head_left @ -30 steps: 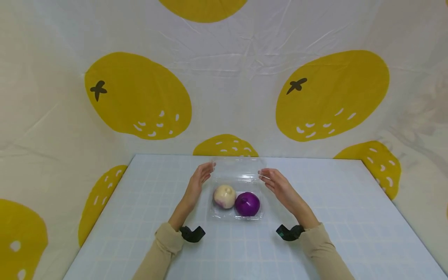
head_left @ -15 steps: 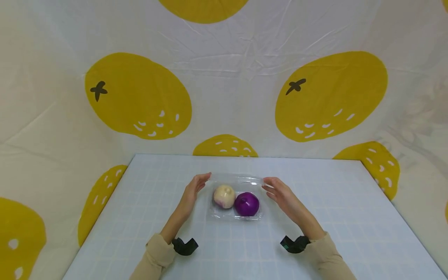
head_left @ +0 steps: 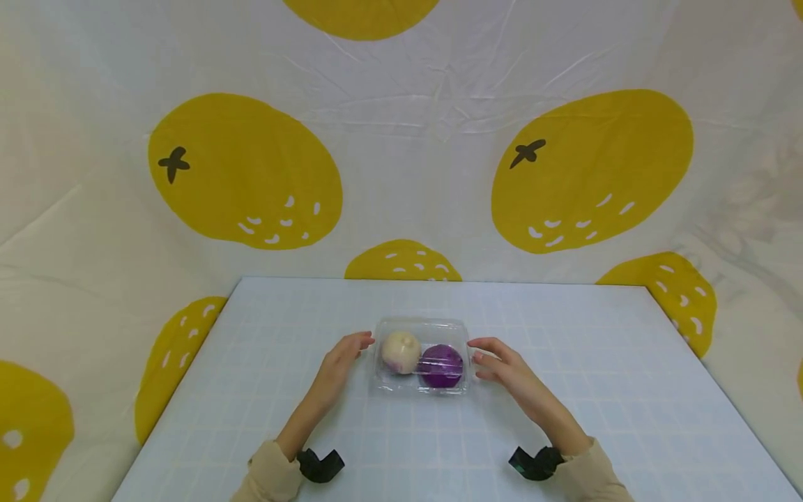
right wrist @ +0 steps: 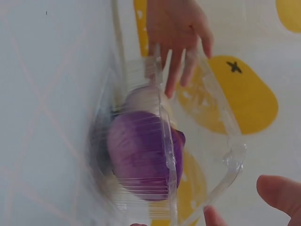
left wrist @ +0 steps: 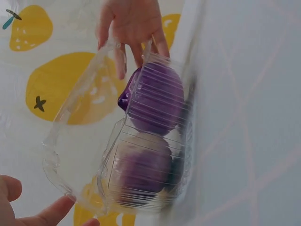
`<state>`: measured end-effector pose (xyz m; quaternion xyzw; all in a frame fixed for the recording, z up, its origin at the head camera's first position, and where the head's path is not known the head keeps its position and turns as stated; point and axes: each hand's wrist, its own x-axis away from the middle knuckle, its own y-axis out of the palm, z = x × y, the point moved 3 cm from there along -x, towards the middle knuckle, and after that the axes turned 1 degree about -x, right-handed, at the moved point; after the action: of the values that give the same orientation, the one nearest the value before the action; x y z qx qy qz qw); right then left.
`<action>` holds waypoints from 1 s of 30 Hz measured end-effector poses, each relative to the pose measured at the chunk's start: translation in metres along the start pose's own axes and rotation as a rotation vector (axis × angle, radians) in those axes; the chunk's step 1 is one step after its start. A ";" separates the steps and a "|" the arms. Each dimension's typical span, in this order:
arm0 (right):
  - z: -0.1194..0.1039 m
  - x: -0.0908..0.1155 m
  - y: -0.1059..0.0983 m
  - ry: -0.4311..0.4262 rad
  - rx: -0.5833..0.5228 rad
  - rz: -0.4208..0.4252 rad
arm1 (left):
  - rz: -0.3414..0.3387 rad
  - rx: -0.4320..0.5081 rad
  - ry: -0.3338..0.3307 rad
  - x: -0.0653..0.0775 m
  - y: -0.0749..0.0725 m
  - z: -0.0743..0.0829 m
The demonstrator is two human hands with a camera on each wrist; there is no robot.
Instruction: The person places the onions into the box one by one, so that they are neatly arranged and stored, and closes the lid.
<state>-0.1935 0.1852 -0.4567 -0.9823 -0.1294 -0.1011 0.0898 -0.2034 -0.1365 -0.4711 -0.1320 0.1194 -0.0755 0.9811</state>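
A clear plastic clamshell box (head_left: 422, 391) stands on the table with its lid (left wrist: 61, 127) tilted partway down over the base. Inside, a cream-white, purple-tinged bulb (head_left: 401, 352) sits at the left, beside a glossy purple onion (head_left: 441, 367) at the right. My left hand (head_left: 339, 359) is at the box's left side, its fingertip (left wrist: 65, 203) at the lid's edge in the left wrist view. Opposite it, my right hand (head_left: 513, 373) has extended fingers at the lid's right side. In the right wrist view its fingertip (right wrist: 212, 217) meets the lid's rim.
The pale blue gridded table (head_left: 414, 453) extends around the box. A white cloth (head_left: 414, 181) printed with large yellow fruit hangs behind and along both sides. Each wrist wears a black camera mount, such as the left one (head_left: 321, 466).
The lid has swung from standing up behind the base to down over the bulb and onion. Both hands came down with it, toward me. The base stayed put.
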 end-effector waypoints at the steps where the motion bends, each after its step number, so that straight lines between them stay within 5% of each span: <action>1: 0.001 0.001 0.001 0.012 0.012 0.012 | 0.007 -0.010 -0.001 0.001 0.000 -0.001; 7: 0.006 0.005 0.003 -0.007 0.019 0.017 | 0.000 0.023 0.002 0.007 0.002 -0.008; 18: 0.018 0.006 0.007 -0.093 -0.036 -0.029 | -0.021 0.087 -0.141 0.012 0.009 -0.013; 23: 0.021 0.006 0.008 -0.020 -0.020 -0.100 | -0.152 0.113 -0.222 0.015 0.013 -0.019; 26: 0.024 0.006 0.009 -0.004 -0.016 -0.181 | -0.239 0.117 -0.217 0.017 0.015 -0.022; 30: 0.027 0.005 0.008 -0.023 -0.043 -0.223 | -0.275 0.139 -0.190 0.017 0.017 -0.024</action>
<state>-0.1822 0.1837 -0.4826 -0.9646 -0.2369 -0.1021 0.0556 -0.1913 -0.1291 -0.5016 -0.0853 0.0017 -0.2041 0.9752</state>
